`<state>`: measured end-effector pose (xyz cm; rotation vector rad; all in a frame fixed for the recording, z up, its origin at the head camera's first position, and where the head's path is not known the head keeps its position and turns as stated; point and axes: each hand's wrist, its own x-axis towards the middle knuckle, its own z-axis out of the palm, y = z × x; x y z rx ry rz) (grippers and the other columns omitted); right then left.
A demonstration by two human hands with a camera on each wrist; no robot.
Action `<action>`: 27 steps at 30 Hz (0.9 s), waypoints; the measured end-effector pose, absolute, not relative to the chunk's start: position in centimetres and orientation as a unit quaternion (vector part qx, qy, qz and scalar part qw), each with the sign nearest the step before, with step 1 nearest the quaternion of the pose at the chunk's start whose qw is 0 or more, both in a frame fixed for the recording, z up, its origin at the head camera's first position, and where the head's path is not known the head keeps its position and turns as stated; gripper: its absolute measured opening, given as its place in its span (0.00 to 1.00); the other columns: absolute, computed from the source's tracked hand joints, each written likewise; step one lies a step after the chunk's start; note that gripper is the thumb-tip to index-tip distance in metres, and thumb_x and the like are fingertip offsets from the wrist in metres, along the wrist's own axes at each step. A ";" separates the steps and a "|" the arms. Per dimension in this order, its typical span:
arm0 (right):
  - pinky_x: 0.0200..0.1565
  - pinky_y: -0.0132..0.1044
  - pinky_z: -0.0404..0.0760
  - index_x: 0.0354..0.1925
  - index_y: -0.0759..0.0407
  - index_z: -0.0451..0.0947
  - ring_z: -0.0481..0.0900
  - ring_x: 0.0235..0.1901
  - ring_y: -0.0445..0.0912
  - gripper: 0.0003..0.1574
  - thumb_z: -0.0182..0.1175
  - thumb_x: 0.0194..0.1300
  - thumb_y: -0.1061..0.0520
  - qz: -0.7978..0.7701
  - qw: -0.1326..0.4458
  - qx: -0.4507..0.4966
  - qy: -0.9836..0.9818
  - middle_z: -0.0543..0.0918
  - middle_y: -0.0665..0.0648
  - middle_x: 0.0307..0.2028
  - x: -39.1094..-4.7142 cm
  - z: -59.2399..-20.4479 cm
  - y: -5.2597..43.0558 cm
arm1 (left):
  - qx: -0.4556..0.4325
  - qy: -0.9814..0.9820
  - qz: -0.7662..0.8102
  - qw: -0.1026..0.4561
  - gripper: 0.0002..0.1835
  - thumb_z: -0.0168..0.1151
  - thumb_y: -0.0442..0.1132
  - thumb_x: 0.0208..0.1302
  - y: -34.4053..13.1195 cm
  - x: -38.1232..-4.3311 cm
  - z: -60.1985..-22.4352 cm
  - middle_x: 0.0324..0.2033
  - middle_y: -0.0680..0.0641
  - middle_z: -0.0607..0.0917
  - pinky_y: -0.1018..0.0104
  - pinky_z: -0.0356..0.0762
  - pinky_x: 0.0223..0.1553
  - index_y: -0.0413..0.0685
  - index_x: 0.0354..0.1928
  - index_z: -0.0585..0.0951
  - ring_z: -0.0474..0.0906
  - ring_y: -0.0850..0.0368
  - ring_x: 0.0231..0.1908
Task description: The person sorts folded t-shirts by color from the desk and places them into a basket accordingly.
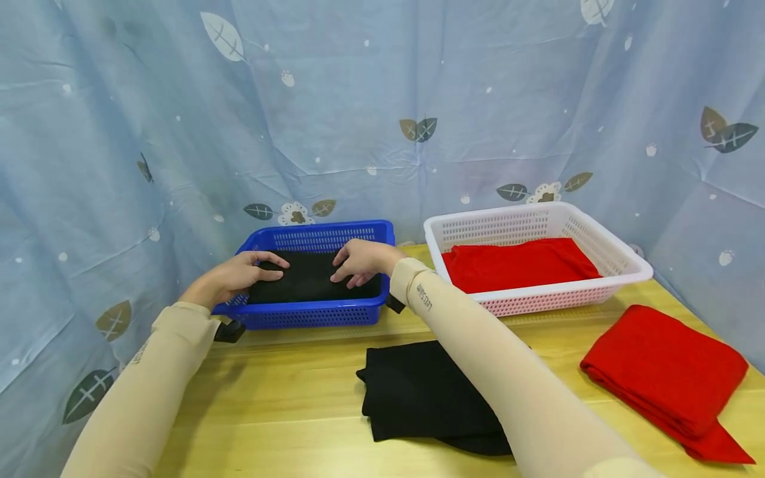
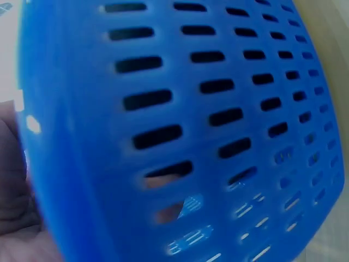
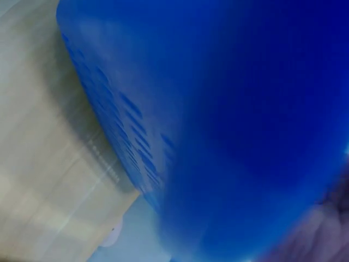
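Observation:
A folded black cloth (image 1: 309, 279) lies in the blue plastic basket (image 1: 317, 313) at the back left. My left hand (image 1: 246, 271) is over the cloth's left end, thumb and fingers apart and pointing right. Over its right part is my right hand (image 1: 364, 259), fingers loosely bent and pointing left and down. Neither hand shows cloth pinched between its fingers. In the left wrist view the slotted basket wall (image 2: 180, 114) hides most of that hand. The right wrist view is mostly filled by the basket's side (image 3: 147, 98), blurred.
To the right stands a white basket (image 1: 546, 292) with a red cloth (image 1: 520, 262) in it. Another black cloth (image 1: 427, 398) lies folded on the wooden table (image 1: 269, 405), partly behind my right forearm. A folded red cloth (image 1: 663, 372) lies at the right. A blue curtain (image 1: 358, 119) hangs behind.

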<state>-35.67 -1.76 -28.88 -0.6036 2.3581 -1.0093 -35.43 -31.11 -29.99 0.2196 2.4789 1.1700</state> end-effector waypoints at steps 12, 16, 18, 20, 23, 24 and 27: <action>0.48 0.38 0.85 0.67 0.62 0.71 0.87 0.44 0.47 0.34 0.64 0.70 0.48 -0.293 0.249 -0.190 0.903 0.77 0.59 0.63 -35.3 -28.5 -2.6 | 0.079 0.913 0.345 0.204 0.24 0.59 0.37 0.71 -31.4 -35.3 -30.4 0.67 0.32 0.62 0.66 0.61 0.21 0.46 0.68 0.72 0.52 0.62 0.14; 0.45 0.35 0.86 0.62 0.60 0.77 0.84 0.45 0.45 0.29 0.63 0.70 0.46 -0.248 0.217 -0.200 0.923 0.82 0.56 0.55 -35.2 -28.3 -2.7 | 0.083 0.926 0.315 0.189 0.25 0.59 0.37 0.71 -31.3 -35.0 -30.2 0.58 0.33 0.72 0.64 0.64 0.22 0.45 0.69 0.71 0.54 0.61 0.15; 0.44 0.33 0.85 0.60 0.59 0.79 0.82 0.46 0.45 0.27 0.63 0.70 0.45 -0.234 0.208 -0.207 0.927 0.83 0.56 0.53 -35.2 -28.2 -2.8 | 0.082 0.936 0.298 0.172 0.25 0.59 0.36 0.71 -31.2 -34.8 -29.9 0.45 0.40 0.78 0.63 0.65 0.23 0.44 0.68 0.73 0.56 0.60 0.16; 0.43 0.33 0.85 0.60 0.58 0.79 0.82 0.47 0.45 0.27 0.63 0.70 0.45 -0.227 0.204 -0.216 0.927 0.84 0.56 0.52 -35.2 -28.1 -2.8 | 0.078 0.943 0.285 0.150 0.23 0.58 0.33 0.69 -31.1 -34.6 -29.6 0.32 0.46 0.76 0.63 0.64 0.24 0.43 0.66 0.75 0.63 0.60 0.20; 0.44 0.33 0.85 0.60 0.58 0.79 0.83 0.48 0.45 0.27 0.63 0.70 0.44 -0.225 0.206 -0.224 0.926 0.84 0.55 0.52 -35.1 -28.1 -2.9 | 0.089 0.952 0.266 0.126 0.21 0.57 0.32 0.68 -30.8 -34.2 -29.4 0.35 0.46 0.80 0.63 0.65 0.27 0.42 0.62 0.78 0.69 0.56 0.29; 0.44 0.33 0.85 0.60 0.58 0.79 0.83 0.48 0.45 0.27 0.63 0.70 0.44 -0.223 0.208 -0.227 0.925 0.85 0.55 0.52 -35.1 -28.1 -2.9 | 0.096 0.954 0.258 0.121 0.20 0.58 0.32 0.68 -30.8 -34.2 -29.4 0.41 0.44 0.81 0.63 0.65 0.28 0.42 0.62 0.79 0.70 0.56 0.30; 0.46 0.35 0.84 0.63 0.57 0.77 0.84 0.49 0.45 0.30 0.63 0.70 0.43 -0.214 0.220 -0.231 0.923 0.84 0.56 0.54 -35.0 -28.1 -2.8 | 0.109 0.955 0.241 0.136 0.19 0.60 0.38 0.70 -30.5 -34.1 -29.5 0.38 0.43 0.80 0.62 0.70 0.32 0.44 0.61 0.80 0.70 0.55 0.29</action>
